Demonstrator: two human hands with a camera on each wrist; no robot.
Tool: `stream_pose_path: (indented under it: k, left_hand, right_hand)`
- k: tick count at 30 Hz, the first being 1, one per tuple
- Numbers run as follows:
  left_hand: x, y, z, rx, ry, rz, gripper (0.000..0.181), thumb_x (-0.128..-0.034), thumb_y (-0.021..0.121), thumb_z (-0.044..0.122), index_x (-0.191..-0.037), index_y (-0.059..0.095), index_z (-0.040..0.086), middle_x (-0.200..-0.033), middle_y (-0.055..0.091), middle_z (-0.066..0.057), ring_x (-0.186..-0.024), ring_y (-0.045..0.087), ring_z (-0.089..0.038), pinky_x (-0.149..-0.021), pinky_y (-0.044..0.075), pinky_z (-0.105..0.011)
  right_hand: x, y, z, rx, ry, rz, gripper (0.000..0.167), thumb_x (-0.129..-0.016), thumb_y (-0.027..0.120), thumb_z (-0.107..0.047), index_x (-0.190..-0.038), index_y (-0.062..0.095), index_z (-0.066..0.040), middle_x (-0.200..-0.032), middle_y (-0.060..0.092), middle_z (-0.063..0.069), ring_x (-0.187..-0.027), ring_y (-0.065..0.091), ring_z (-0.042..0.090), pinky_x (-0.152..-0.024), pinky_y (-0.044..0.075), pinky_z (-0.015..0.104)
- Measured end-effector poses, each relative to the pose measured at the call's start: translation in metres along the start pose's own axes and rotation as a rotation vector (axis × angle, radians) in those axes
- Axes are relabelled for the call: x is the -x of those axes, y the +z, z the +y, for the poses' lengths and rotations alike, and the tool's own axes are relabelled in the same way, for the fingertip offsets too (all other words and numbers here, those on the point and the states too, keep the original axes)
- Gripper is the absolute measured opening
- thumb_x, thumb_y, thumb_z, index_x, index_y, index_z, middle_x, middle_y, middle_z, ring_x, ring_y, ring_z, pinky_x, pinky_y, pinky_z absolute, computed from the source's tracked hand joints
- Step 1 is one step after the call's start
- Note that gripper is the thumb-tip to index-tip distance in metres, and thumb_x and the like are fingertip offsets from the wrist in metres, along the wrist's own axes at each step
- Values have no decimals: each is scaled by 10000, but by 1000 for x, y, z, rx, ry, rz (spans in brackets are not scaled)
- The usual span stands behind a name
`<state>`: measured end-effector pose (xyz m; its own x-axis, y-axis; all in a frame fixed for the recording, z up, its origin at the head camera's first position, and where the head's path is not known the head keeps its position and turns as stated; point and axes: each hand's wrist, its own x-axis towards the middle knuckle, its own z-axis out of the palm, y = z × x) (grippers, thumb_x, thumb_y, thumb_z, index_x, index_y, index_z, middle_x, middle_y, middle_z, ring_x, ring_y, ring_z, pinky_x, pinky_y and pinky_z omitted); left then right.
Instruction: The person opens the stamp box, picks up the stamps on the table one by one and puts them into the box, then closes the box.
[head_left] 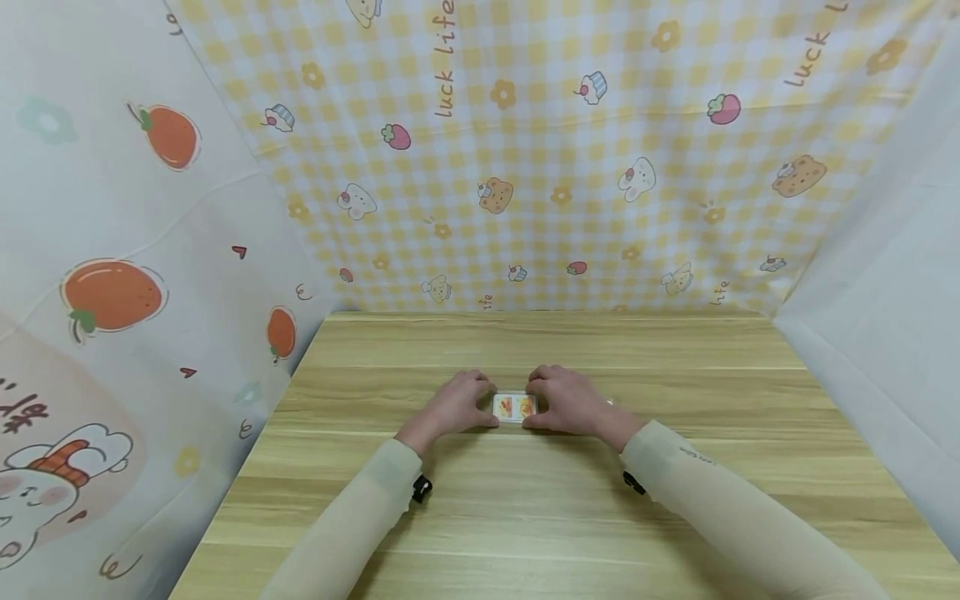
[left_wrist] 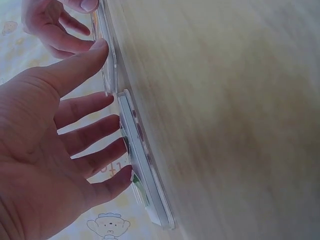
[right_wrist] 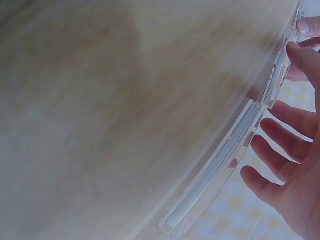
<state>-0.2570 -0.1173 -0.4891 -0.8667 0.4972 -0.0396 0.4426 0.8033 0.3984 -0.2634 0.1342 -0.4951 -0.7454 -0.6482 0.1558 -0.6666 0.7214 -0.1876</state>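
Note:
A small clear-edged picture tile [head_left: 515, 407] with two orange-and-yellow pictures lies flat on the table between both hands. My left hand [head_left: 459, 404] has its thumb and forefinger at the near and far edges of the tile's left end. At the right end, the thumb and forefinger of my right hand [head_left: 567, 402] are placed likewise. Below the left fingers in the left wrist view is a second clear-edged tile [left_wrist: 142, 160]. A similar tile [right_wrist: 212, 172] sits by the right fingers in the right wrist view. The hands mostly hide both outer tiles from above.
The pieces lie on a wood-grain table [head_left: 517, 517]. Behind it hangs a yellow checked cloth [head_left: 555, 167], with a white patterned cloth [head_left: 202, 208] on the left and a plain white one [head_left: 885, 275] on the right.

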Motion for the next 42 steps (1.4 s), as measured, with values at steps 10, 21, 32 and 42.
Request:
stream_pose_path:
  k: [10, 21, 32, 42]
  left_hand:
    - [-2, 2, -2, -28, 11, -7, 596, -814, 845, 415, -1296, 676, 109, -1372, 562, -78, -1277, 480, -278, -1055, 407, -457]
    - [-1, 2, 0, -41, 0, -11, 582, -827, 834, 409, -1303, 669, 117, -1370, 557, -63, -1281, 475, -260, -1055, 406, -443]
    - [1, 2, 0, -48, 11, -12, 595, -839, 822, 416, -1321, 662, 106, -1369, 559, -58, -1278, 477, -244, -1056, 406, -427]
    - [1, 2, -1, -56, 24, -13, 625, -844, 811, 431, -1342, 645, 93, -1352, 564, -60, -1257, 487, -249, -1044, 413, -431]
  right_hand:
    - [0, 1, -1, -6, 4, 2, 565, -803, 791, -565, -1156, 739, -127, -1209, 615, 0, -1013, 603, 187, -799, 531, 383]
    - [1, 1, -3, 4, 19, -19, 567, -801, 798, -557, -1160, 734, -123, -1164, 633, 0, -1005, 614, 184, -785, 533, 381]
    - [0, 3, -3, -17, 41, -38, 560, -811, 791, -549, -1170, 727, -124, -1174, 619, -7, -1036, 598, 190, -803, 528, 381]
    - [-3, 1, -6, -20, 64, -69, 578, -800, 811, -524, -1191, 720, -108, -1169, 613, -1, -993, 588, 175, -786, 518, 367]
